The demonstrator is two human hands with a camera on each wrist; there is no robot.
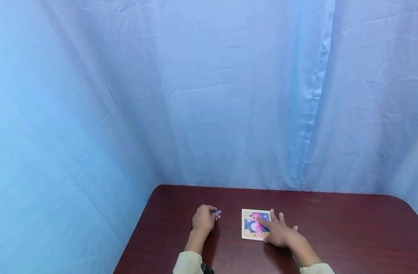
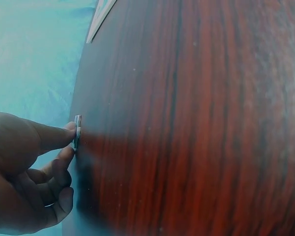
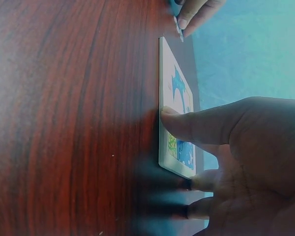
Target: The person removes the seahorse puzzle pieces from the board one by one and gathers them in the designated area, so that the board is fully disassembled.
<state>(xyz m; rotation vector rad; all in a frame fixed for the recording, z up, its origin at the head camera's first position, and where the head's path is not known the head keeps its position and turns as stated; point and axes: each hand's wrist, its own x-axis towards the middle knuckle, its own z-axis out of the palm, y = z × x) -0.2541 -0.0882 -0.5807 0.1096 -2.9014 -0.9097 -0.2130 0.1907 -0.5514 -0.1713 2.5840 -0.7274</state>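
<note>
My left hand (image 1: 203, 219) pinches a small blue and pink jigsaw piece (image 1: 218, 215) between thumb and fingers, left of the puzzle board. The left wrist view shows that piece (image 2: 77, 132) edge-on, close over the table. A square puzzle board with a pale frame (image 1: 243, 230) lies flat, its picture a pink seahorse on blue. Pale patches show along the picture's left side. My right hand (image 1: 280, 233) rests at the board's right side: the index finger lies on the picture, the thumb (image 3: 179, 123) touches the near edge, and the other fingers spread beyond the frame.
The dark red wood-grain table (image 1: 349, 232) has rounded far corners. Light blue cloth (image 1: 212, 114) hangs behind it and along the left side. A dark band (image 1: 206, 268) is on the left wrist, by the pale sleeve.
</note>
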